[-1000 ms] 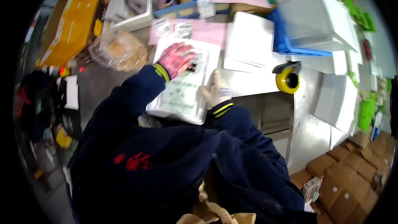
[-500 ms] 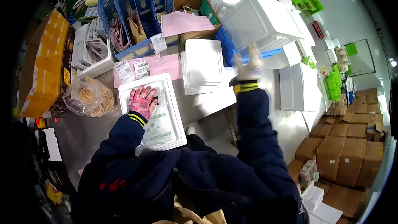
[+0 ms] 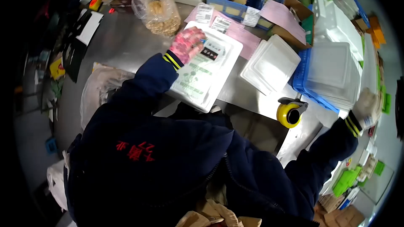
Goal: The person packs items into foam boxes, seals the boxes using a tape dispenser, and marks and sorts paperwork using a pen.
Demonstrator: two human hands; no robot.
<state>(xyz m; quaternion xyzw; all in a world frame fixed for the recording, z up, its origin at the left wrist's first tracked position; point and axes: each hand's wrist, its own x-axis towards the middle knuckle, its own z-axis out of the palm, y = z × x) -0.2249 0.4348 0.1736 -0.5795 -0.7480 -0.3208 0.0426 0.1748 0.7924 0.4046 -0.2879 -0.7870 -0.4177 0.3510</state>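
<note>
My left hand [image 3: 188,44], in a pink patterned glove, lies with fingers stretched out on the upper left of a white foam box [image 3: 232,50]. In the box is a clear plastic bag with green print [image 3: 194,77] and a black-and-white label [image 3: 211,52]. My right hand [image 3: 367,108], in a whitish glove, is reached far out to the right beside stacked white foam boxes [image 3: 328,65]. Its fingers are blurred, and whether they touch a box cannot be made out. A yellow tape dispenser [image 3: 289,113] sits at the table's front edge, between the two hands.
White foam lids [image 3: 271,64] lie right of the box. Behind are pink paper sheets [image 3: 248,40] with labels, a blue divided basket [image 3: 229,7] and a cardboard box [image 3: 290,33]. A bag of wooden sticks [image 3: 162,17] stands back left. A blue crate [image 3: 302,73] holds foam boxes.
My view has turned, shifting the table's things across it. My right hand has moved farther right, and the tape dispenser now shows. My left hand stays on the foam box, its fingers closer together.
</note>
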